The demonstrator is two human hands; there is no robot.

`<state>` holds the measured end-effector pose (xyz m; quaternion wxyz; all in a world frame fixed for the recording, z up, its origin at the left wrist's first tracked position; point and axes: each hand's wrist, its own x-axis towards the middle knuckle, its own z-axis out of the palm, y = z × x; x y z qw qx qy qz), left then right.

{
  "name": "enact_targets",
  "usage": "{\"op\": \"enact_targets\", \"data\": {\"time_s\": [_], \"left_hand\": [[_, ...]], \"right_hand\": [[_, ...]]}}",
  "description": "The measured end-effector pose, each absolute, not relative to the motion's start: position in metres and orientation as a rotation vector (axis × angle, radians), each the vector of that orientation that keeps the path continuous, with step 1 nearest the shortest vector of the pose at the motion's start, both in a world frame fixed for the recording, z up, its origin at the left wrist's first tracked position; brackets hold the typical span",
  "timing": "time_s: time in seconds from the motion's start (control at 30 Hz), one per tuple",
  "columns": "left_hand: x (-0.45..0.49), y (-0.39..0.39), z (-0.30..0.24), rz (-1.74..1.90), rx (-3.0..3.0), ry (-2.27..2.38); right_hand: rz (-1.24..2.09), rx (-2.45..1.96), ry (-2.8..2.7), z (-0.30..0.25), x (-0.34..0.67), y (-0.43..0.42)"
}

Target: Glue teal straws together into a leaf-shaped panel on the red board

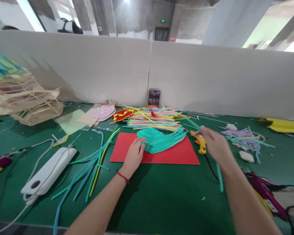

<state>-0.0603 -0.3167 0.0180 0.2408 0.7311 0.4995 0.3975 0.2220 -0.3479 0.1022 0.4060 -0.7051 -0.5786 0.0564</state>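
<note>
My left hand (136, 150) rests at the left side of a teal leaf shape (156, 138) made of pipe cleaners, fingers lying flat on its edge. Underneath is a red board (120, 150); the leaf's loose strands fan out to the right. My right hand (215, 145), blurred by motion, is closed on a teal pipe cleaner (220, 178) whose ends stick out above and below the hand. Just left of that hand lies a small yellow hot glue gun (201, 143) with a black cord.
Behind the board is a pile of coloured pipe cleaners (147, 120). Loose teal and yellow strands (95, 166) and a white power strip (49, 171) lie left. Scraps (247, 138) and a purple tool (267, 195) are right. A white partition (210, 75) closes the back.
</note>
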Motion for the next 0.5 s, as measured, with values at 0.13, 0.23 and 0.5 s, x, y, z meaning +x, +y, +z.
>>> {"op": "enact_targets", "data": {"time_s": [0.13, 0.23, 0.5], "left_hand": [[-0.060, -0.313, 0.009, 1.100, 1.966, 1.371], [-0.060, -0.312, 0.006, 1.111, 1.918, 1.376], [-0.064, -0.312, 0.035, 0.944, 1.975, 1.323]], "right_hand": [[-0.508, -1.541, -1.485, 0.140, 0.226, -0.347], [-0.495, -1.410, -1.608, 0.124, 0.202, -0.345], [0.093, -1.378, -1.935, 0.012, 0.134, -0.352]]}}
